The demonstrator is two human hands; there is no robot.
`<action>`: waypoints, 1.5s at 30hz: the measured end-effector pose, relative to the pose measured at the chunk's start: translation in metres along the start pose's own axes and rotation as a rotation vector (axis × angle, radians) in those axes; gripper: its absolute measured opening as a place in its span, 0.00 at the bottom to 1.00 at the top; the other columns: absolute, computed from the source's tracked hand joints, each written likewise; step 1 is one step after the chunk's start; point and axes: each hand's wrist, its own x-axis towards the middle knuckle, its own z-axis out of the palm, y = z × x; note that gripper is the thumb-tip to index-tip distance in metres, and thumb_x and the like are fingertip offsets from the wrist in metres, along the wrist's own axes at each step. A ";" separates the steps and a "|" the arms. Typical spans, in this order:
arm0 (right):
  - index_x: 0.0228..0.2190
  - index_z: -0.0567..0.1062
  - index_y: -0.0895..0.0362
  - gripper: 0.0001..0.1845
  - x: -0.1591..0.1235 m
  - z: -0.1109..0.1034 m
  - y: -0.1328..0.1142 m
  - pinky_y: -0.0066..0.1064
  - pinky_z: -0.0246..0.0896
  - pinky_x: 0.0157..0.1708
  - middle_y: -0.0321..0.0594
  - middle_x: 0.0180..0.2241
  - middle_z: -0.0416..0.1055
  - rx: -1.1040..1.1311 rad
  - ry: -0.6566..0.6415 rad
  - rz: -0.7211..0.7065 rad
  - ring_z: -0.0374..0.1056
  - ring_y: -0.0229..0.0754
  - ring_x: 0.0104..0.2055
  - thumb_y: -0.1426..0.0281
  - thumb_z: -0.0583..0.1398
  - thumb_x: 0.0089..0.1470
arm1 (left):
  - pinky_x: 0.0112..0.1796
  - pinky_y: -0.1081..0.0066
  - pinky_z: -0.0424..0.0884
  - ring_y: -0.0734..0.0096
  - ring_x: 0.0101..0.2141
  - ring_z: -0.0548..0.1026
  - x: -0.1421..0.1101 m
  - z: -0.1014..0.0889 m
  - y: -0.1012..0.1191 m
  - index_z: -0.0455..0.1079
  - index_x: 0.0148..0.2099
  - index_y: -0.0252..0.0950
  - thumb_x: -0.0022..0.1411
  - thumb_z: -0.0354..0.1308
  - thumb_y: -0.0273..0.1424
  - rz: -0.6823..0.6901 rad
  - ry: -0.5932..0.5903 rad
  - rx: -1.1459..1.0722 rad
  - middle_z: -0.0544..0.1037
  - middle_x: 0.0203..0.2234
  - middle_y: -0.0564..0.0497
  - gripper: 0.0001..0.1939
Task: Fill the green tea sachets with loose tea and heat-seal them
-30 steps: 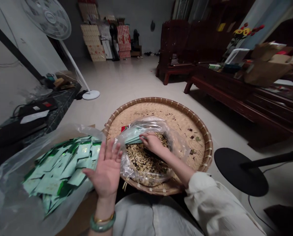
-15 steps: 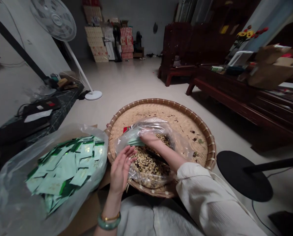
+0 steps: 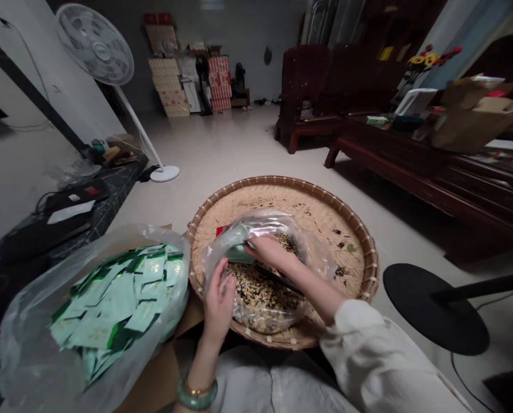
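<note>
Right hand (image 3: pixel 267 251) curled at the pale green packets (image 3: pixel 239 254) — pinching or merely touching, cannot tell. Left hand (image 3: pixel 220 297) loosely spread at the clear bag's (image 3: pixel 268 214) edge. Packets lie inside it, over dry mix (image 3: pixel 254 289); woven tray (image 3: pixel 265 194) beneath — raised rim (image 3: pixel 370 259) presumably catching strays.

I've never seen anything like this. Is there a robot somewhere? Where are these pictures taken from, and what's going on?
No robot here: just a person's two bare hands. One camera, worn on the person's head, looks forward and down, so you see roughly what they see. In front is a round woven tray. On it sits a clear plastic bag of loose pale and dark bits. The right hand reaches in and seems to pinch a pale green packet. The left hand, partly open, is beside the bag. To the left, another plastic bag holds many green packets.
</note>
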 end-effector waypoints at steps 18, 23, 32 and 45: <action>0.55 0.66 0.54 0.21 -0.113 0.020 -0.015 0.40 0.67 0.45 0.48 0.45 0.71 0.211 0.570 -0.222 0.66 0.45 0.47 0.75 0.53 0.60 | 0.29 0.72 0.71 0.68 0.24 0.75 -0.010 0.021 0.009 0.75 0.30 0.33 0.48 0.62 0.40 -0.230 -0.146 -0.009 0.79 0.22 0.50 0.14; 0.56 0.64 0.54 0.24 -0.116 0.025 -0.014 0.41 0.66 0.48 0.48 0.48 0.71 0.163 0.685 -0.293 0.66 0.45 0.51 0.78 0.54 0.59 | 0.24 0.76 0.66 0.73 0.21 0.71 -0.012 0.024 0.007 0.73 0.30 0.32 0.46 0.64 0.40 -0.319 -0.133 -0.114 0.77 0.20 0.52 0.15; 0.31 0.75 0.57 0.06 -0.118 0.026 -0.015 0.39 0.65 0.37 0.47 0.34 0.70 0.181 0.721 -0.093 0.64 0.46 0.40 0.70 0.58 0.57 | 0.32 0.71 0.72 0.66 0.29 0.76 -0.018 0.023 0.005 0.75 0.32 0.34 0.52 0.60 0.38 -0.158 -0.161 0.084 0.79 0.26 0.48 0.12; 0.31 0.75 0.59 0.16 -0.119 0.025 -0.013 0.30 0.62 0.32 0.36 0.27 0.72 1.125 0.102 0.260 0.66 0.38 0.29 0.58 0.63 0.48 | 0.41 0.63 0.73 0.60 0.36 0.78 -0.008 0.015 -0.004 0.77 0.35 0.35 0.53 0.59 0.39 -0.110 -0.186 0.150 0.82 0.33 0.46 0.14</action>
